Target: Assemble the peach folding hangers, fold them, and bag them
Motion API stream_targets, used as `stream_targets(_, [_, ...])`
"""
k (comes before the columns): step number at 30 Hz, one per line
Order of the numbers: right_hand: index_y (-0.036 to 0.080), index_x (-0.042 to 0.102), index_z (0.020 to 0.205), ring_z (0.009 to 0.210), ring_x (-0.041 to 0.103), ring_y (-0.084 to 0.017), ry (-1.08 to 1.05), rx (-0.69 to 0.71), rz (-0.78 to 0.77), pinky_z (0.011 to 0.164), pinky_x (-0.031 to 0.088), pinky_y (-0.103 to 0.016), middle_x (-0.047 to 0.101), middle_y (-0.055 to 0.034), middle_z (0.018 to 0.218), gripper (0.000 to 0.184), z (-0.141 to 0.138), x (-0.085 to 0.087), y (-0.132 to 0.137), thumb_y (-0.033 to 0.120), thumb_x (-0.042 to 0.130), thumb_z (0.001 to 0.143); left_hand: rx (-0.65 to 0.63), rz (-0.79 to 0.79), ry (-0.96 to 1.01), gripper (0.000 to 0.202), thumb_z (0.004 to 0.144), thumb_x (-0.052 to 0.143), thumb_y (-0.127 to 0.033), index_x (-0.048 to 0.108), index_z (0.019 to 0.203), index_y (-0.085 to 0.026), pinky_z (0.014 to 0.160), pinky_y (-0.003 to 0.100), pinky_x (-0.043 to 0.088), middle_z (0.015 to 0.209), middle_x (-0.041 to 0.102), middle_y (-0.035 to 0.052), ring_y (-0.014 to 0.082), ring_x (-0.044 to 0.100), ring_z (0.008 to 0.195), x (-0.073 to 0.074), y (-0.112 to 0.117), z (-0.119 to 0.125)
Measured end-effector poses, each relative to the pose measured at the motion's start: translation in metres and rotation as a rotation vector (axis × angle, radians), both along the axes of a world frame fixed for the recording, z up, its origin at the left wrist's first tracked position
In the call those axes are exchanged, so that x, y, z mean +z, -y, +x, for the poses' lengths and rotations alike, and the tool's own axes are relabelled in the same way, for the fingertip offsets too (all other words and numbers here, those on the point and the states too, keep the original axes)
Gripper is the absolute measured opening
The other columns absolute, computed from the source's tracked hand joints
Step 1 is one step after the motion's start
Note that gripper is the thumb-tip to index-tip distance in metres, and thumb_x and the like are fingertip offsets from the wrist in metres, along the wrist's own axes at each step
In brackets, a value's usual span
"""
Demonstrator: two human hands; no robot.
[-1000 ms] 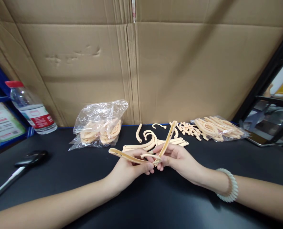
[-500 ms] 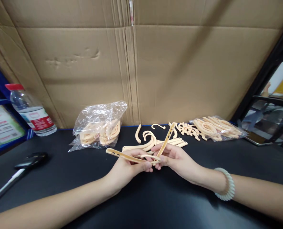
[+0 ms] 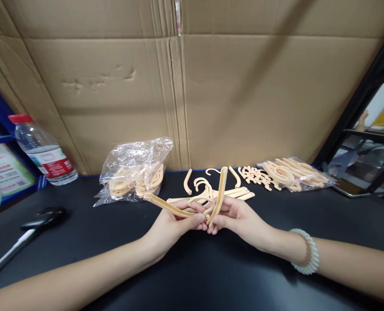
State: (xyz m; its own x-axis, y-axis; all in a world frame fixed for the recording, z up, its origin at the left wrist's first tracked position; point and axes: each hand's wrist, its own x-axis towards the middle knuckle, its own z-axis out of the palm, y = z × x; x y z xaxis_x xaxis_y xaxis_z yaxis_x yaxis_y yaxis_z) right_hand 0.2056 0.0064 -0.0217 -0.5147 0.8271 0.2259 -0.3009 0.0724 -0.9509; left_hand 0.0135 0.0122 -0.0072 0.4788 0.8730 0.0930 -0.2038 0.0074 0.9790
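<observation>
Above the table, my left hand (image 3: pixel 179 221) is closed on one beige plastic hanger arm (image 3: pixel 166 204), which slants up to the left. My right hand (image 3: pixel 235 216) pinches a second hanger arm (image 3: pixel 221 190), standing nearly upright. The lower ends of both arms meet at my fingertips. A curved beige hanger hook (image 3: pixel 207 210) sits between them at this joint; fingers partly cover it, so I cannot tell whether the parts are locked together. Just behind my hands lie assembled-looking hangers (image 3: pixel 240 192) with curved hooks and a loose hanger arm (image 3: pixel 188 181).
Clear bags of hanger parts lie at left (image 3: pixel 135 177) and right (image 3: pixel 295 172). Beside the right bag is a pile of small beige pieces (image 3: pixel 256 176). A red-capped bottle (image 3: pixel 51 160) and a black device (image 3: pixel 42 217) with a white cable are left. Cardboard (image 3: pixel 114 86) stands behind.
Both held hanger arms have turned so more of their grooved sides shows. The right arm has swung more upright, and the hook between them has tilted.
</observation>
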Motion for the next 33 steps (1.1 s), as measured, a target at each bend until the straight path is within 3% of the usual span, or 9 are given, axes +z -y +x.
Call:
stream_targets(4, [0.014, 0.062, 0.097, 0.07, 0.066, -0.009, 0.014, -0.043, -0.008, 0.068, 0.055, -0.022, 0.07, -0.0024, 0.088, 0.021, 0.0003, 0.0001, -0.0008, 0.022, 0.073, 0.081, -0.001, -0.025, -0.013, 0.02, 0.074, 0.081, -0.027, 0.073, 0.086, -0.013, 0.067, 0.018, 0.057, 0.081, 0.075, 0.0034, 0.0109, 0.07, 0.068, -0.0009, 0.0005, -0.001])
stream_targets(8, [0.016, 0.062, 0.097, 0.075, 0.068, -0.011, -0.021, -0.094, -0.061, 0.072, 0.056, -0.024, 0.07, -0.0027, 0.091, 0.023, 0.0031, -0.0034, -0.0015, 0.026, 0.074, 0.081, 0.027, -0.024, -0.019, 0.023, 0.073, 0.082, -0.03, 0.068, 0.081, -0.013, 0.063, 0.019, 0.058, 0.074, 0.072, 0.0015, 0.0106, 0.069, 0.062, -0.0003, 0.0025, -0.001])
stream_targets(14, [0.017, 0.063, 0.102, 0.076, 0.067, -0.01, -0.011, -0.078, -0.072, 0.074, 0.054, -0.025, 0.07, -0.0026, 0.09, 0.026, 0.0055, -0.0052, -0.0024, 0.028, 0.074, 0.082, -0.004, 0.044, -0.098, 0.023, 0.074, 0.08, -0.028, 0.063, 0.075, -0.013, 0.055, 0.017, 0.056, 0.071, 0.068, -0.0003, 0.0102, 0.067, 0.061, 0.0011, 0.0033, 0.0006])
stream_targets(22, [0.018, 0.06, 0.113, 0.078, 0.066, -0.01, -0.008, -0.076, -0.039, 0.072, 0.052, -0.023, 0.069, -0.0022, 0.092, 0.032, 0.0053, -0.0031, -0.0013, 0.027, 0.072, 0.084, -0.032, 0.058, -0.141, 0.02, 0.072, 0.08, -0.024, 0.065, 0.075, -0.013, 0.054, 0.019, 0.056, 0.079, 0.072, 0.0039, 0.0145, 0.07, 0.067, 0.0032, 0.0055, 0.0])
stream_targets(33, [0.018, 0.063, 0.1, 0.081, 0.066, -0.013, 0.055, -0.098, 0.004, 0.074, 0.051, -0.026, 0.07, -0.0018, 0.089, 0.021, 0.0048, -0.002, -0.0012, 0.026, 0.072, 0.083, 0.002, 0.056, -0.136, 0.016, 0.068, 0.082, -0.021, 0.069, 0.072, -0.013, 0.058, 0.023, 0.056, 0.072, 0.071, 0.0032, 0.0167, 0.071, 0.067, 0.0004, 0.0043, -0.0017])
